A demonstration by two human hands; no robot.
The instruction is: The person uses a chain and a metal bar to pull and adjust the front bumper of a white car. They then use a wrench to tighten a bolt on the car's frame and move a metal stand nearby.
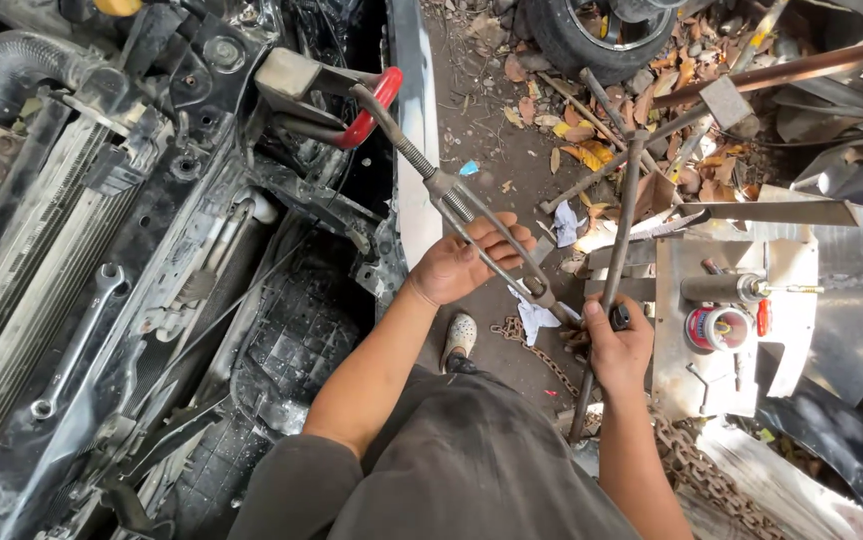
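Note:
My left hand point(463, 262) grips the metal frame of a turnbuckle point(481, 225), a long steel tensioner with a threaded rod. Its far end hooks into a red tow hook point(371, 108) on the front of a stripped car. My right hand point(618, 345) is closed around a long rusty steel bar point(619, 225) that stands almost upright. The turnbuckle's near end lies close to my right hand, by a heavy chain point(536, 350) on the ground.
The car's bare radiator and front frame point(101, 260) fill the left, with a wrench point(81, 335) lying on it. A metal stand point(721, 320) at the right holds a tape roll and small tools. A wheel point(611, 30), rods and dry leaves lie beyond. My foot point(459, 338) stands below.

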